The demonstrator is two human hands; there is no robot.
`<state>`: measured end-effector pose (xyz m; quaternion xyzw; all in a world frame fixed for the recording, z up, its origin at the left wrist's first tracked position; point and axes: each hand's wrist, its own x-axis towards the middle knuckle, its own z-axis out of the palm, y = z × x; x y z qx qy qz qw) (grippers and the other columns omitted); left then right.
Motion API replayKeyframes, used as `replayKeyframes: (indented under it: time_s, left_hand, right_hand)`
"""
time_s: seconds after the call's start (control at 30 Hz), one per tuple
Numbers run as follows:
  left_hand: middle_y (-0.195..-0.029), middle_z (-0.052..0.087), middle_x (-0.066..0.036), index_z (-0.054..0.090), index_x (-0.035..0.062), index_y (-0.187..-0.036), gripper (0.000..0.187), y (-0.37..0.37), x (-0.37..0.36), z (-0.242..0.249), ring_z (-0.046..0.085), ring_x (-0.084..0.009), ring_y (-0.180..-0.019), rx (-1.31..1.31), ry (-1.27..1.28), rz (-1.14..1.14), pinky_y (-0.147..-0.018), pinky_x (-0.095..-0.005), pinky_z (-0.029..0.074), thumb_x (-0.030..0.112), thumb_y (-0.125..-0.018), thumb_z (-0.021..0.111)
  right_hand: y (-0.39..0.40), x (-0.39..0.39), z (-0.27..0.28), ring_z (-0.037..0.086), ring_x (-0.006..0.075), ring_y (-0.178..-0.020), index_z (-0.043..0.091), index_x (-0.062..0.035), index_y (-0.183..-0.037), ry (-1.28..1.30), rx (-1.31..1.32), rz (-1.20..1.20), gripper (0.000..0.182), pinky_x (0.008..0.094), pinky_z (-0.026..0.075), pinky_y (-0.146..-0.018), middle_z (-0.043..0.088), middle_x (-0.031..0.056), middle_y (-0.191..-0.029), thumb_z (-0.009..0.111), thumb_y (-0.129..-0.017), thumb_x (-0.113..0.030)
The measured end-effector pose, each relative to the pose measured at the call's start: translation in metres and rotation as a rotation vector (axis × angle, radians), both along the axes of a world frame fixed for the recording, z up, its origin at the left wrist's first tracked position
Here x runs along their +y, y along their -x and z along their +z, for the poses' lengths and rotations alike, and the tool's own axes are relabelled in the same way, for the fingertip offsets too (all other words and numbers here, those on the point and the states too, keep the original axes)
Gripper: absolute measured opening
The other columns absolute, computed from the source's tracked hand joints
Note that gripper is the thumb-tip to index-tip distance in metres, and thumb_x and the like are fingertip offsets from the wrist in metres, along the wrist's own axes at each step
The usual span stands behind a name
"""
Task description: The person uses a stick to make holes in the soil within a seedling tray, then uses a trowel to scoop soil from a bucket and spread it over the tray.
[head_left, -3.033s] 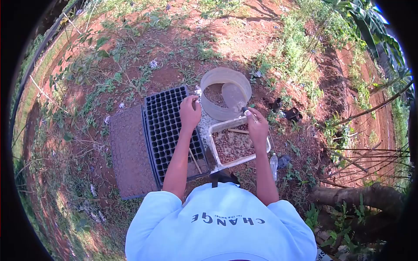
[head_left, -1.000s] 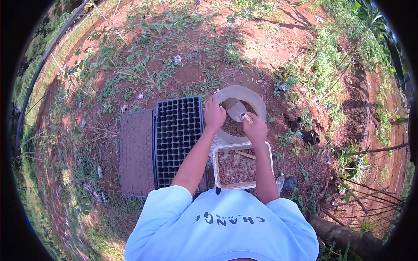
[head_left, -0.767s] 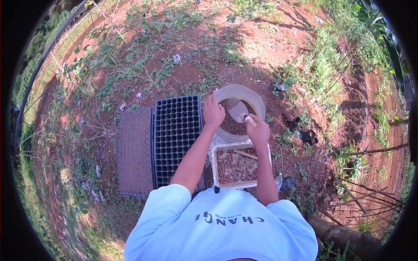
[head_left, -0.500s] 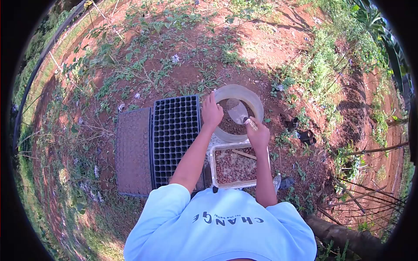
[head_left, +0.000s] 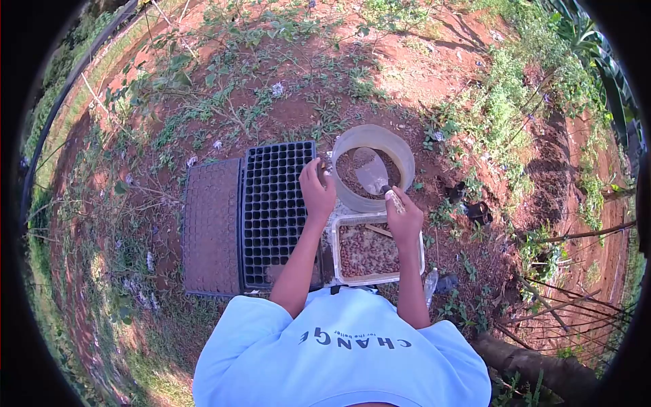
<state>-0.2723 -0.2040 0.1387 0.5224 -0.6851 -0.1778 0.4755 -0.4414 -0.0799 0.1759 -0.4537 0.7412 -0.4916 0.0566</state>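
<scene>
My right hand [head_left: 405, 216] is wrapped round the patterned handle of a trowel [head_left: 370, 171]. Its metal blade reaches over dark, crumbly soil [head_left: 349, 178] inside a round, pale plastic tub [head_left: 397, 146]. My left hand [head_left: 317, 193] hovers between the tub and the black seedling tray [head_left: 279, 203], off the tub's rim. Its fingers are loosely curled with the thumb apart, and I see nothing clearly held. Most tray cells look hollow; some brown soil covers a few at the near end, beside my left forearm.
Left of the black tray lies another tray [head_left: 211, 227] covered with soil. A white rectangular container [head_left: 337, 264] of reddish-brown seeds, with a wooden stick [head_left: 380, 230], sits below the tub. A clear bottle [head_left: 430, 285] and branches [head_left: 563, 305] are at the right.
My left hand has come off the tub's rim and shifted left and down, toward the black tray. The trowel stays over the tub, its blade slightly moved.
</scene>
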Motion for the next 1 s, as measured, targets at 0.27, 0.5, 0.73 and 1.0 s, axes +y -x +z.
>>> replayKeyframes:
  time_s: [0.27, 0.5, 0.73, 1.0]
  left_hand:
    - [-0.121, 0.055, -0.016, 0.056, 0.0041, -0.116, 0.029, -0.069, 0.047, -0.001, 0.049, -0.0332, -0.117, -0.041, 0.010, 0.014, -0.102, -0.0441, 0.037, 0.004, -0.087, 0.055]
    - [-0.121, 0.055, -0.015, 0.059, 0.0052, -0.112, 0.026, -0.153, 0.089, -0.017, 0.046, -0.0346, -0.121, -0.085, -0.073, 0.055, -0.105, -0.0456, 0.035, 0.006, -0.086, 0.055]
    - [-0.118, 0.057, -0.018, 0.059, 0.0042, -0.109, 0.024, -0.251, 0.146, -0.053, 0.047, -0.0384, -0.122, -0.112, -0.099, 0.067, -0.107, -0.0480, 0.035, 0.005, -0.086, 0.055]
    - [-0.126, 0.059, -0.012, 0.063, 0.0083, -0.110, 0.022, -0.321, 0.207, -0.095, 0.040, -0.0364, -0.133, -0.245, -0.183, -0.061, -0.112, -0.0488, 0.030, 0.013, -0.091, 0.053]
  right_hand:
    - [-0.049, 0.022, 0.035, 0.070, 0.0311, -0.087, 0.071, -0.0102, -0.111, -0.031, 0.013, 0.053, 0.031, 0.0370, 0.054, -0.076, 0.071, 0.0167, -0.096, 0.072, -0.084, -0.024]
    - [-0.111, 0.050, 0.026, 0.069, 0.0336, -0.092, 0.070, -0.0094, -0.112, -0.016, -0.018, 0.107, 0.032, 0.0389, 0.053, -0.079, 0.071, 0.0183, -0.098, 0.071, -0.085, -0.026]
    - [-0.183, 0.088, -0.009, 0.070, 0.0307, -0.090, 0.070, -0.0101, -0.111, -0.019, -0.057, 0.130, 0.031, 0.0380, 0.053, -0.078, 0.070, 0.0187, -0.098, 0.071, -0.084, -0.025]
    - [-0.259, 0.143, -0.054, 0.070, 0.0297, -0.094, 0.070, -0.0072, -0.112, -0.168, -0.164, 0.119, 0.033, 0.0363, 0.053, -0.081, 0.071, 0.0174, -0.100, 0.070, -0.085, -0.027]
